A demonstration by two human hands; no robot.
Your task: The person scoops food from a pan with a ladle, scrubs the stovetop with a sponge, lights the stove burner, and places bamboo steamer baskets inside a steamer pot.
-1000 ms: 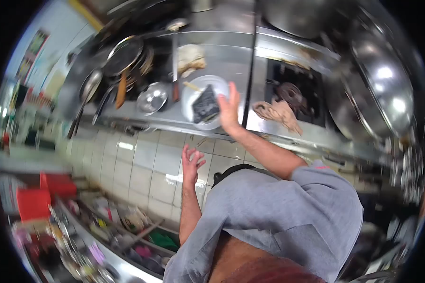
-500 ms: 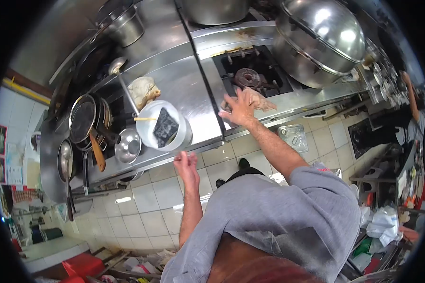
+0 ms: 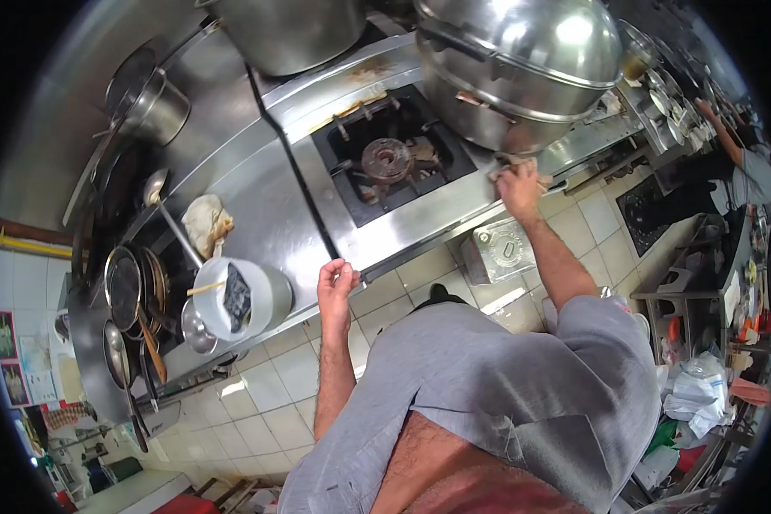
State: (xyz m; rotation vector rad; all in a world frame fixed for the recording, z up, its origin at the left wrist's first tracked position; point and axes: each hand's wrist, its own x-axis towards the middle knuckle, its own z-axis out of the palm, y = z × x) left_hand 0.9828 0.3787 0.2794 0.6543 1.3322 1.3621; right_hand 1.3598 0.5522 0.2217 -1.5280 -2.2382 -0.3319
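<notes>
My right hand (image 3: 519, 187) is closed on a crumpled, brownish cloth (image 3: 533, 178), pressing it on the steel front ledge of the stove, just below the big domed steamer pot (image 3: 510, 77). Loosely bent, with nothing visible in its fingers, my left hand (image 3: 336, 283) hovers by the counter's front edge. Between the hands lies the gas burner (image 3: 387, 161) in its black square recess. A white bucket (image 3: 270, 300) with a dark pad and a yellow stick in it stands left of my left hand. Behind the bucket, another bunched cloth (image 3: 207, 224) rests on the counter.
Several pans and strainers (image 3: 124, 287) and a ladle (image 3: 167, 210) crowd the left end. A large pot (image 3: 291, 34) stands at the back. A square metal tin (image 3: 501, 248) sits below the counter front. Another person (image 3: 737, 163) works at the far right.
My right hand has slid the cloth rightward along the ledge, from before the burner to below the steamer pot; its fingers have closed. The view has shifted right. My left hand's fingers have curled more.
</notes>
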